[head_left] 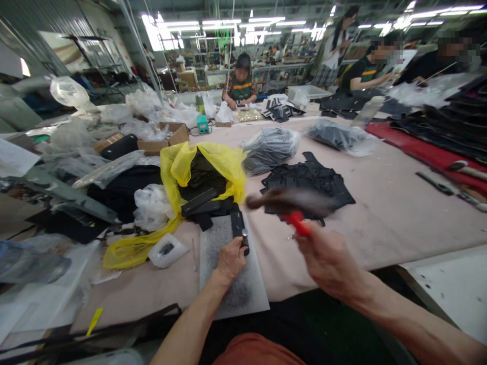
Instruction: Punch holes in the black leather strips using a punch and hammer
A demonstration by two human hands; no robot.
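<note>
My left hand (pixel 232 258) is closed round a short metal punch (pixel 245 237), held upright on a black strip (pixel 237 223). Under the strip lies a pale, dark-speckled board (pixel 220 289) at the table's near edge. My right hand (pixel 327 258) grips the red handle of a hammer (pixel 297 218), raised to the right of the punch; its head is smeared by motion. Behind the hammer spreads a heap of flat black pieces (pixel 323 182). More black strips (pixel 205 203) spill from a yellow bag (pixel 232 157) just beyond the board.
Two clear bags of dark pieces (pixel 272 149) lie farther back. White foam wrap (pixel 167 251) and crumpled plastic (pixel 152 205) are on the left. A dark stack (pixel 452 132) stands on red material at right, near a dark tool (pixel 436 182). A person (pixel 243 83) sits across the table.
</note>
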